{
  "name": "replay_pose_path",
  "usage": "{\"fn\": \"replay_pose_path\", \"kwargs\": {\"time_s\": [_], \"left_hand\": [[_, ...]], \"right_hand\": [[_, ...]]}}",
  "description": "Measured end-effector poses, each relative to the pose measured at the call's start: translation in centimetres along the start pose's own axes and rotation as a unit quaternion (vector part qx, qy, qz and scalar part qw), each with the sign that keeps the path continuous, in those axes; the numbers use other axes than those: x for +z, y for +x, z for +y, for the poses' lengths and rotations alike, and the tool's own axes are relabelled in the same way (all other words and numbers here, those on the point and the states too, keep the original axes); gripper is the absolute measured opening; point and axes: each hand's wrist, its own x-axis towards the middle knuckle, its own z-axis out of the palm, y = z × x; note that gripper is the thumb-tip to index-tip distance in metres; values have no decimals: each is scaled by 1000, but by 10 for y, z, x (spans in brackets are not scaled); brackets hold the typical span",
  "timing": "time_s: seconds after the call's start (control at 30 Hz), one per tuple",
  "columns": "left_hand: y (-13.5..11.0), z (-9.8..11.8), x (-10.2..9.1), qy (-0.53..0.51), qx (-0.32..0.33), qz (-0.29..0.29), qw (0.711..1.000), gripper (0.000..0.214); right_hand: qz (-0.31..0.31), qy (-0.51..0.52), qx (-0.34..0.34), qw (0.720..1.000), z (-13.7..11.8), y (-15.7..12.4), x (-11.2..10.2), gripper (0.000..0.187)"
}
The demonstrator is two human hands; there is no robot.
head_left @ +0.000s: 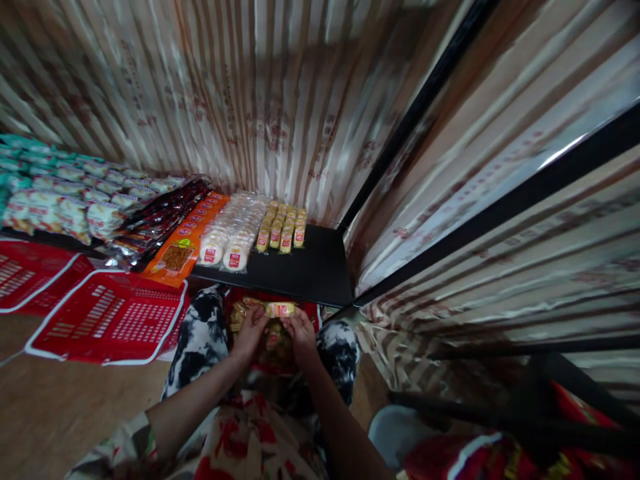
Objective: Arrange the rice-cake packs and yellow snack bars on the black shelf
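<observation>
A small yellow snack packet [280, 309] with a pinkish-red label is held level between both hands, above my lap. My left hand [254, 325] is closed at the packet's left end, and another yellow wrapper shows just behind its fingers. Pinching the right end is my right hand [301, 328], fingers and thumb together. Below them, a red basket [319, 319] between my knees holds more yellow wrapped snacks [274, 337]. Similar yellow packets [283, 230] lie in neat rows on the black shelf [325, 263] in front of me.
Round white crackers in clear wrap [223, 247] line the shelf, left of the yellow rows. Further left are an orange bag [180, 250], dark shiny packs [160, 213] and white packets [70, 193]. Red baskets [115, 313] stand at left. Black frame bars [490, 213] cross at right.
</observation>
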Motion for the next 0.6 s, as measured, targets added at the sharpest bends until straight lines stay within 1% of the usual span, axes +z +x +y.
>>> {"fn": "replay_pose_path", "kwargs": {"time_s": [0.07, 0.17, 0.27, 0.33, 0.4, 0.47, 0.53, 0.6], "left_hand": [[-3, 7, 7, -10, 18, -29, 999, 48], [-4, 18, 14, 12, 57, -38, 998, 44], [-2, 31, 17, 70, 103, -45, 991, 41], [-1, 42, 16, 122, 139, -67, 980, 42], [-1, 54, 16, 181, 186, -101, 960, 43], [0, 64, 17, 241, 237, -142, 930, 44], [2, 73, 21, 292, 278, -174, 898, 46], [7, 79, 27, 319, 304, -186, 878, 47]], "right_hand": [[-2, 26, 11, 1000, -4, -7, -2, 45], [-18, 25, 27, 999, -6, -10, -7, 46], [-36, -29, 16, 999, -9, -7, -14, 43], [-17, -91, -26, 995, -15, -4, -21, 42], [14, -179, -93, 979, -26, -1, -29, 42], [21, -269, -160, 949, -40, 1, -34, 41], [-9, -330, -199, 923, -54, 3, -38, 40], [-36, -356, -206, 911, -64, 7, -39, 41]]}}
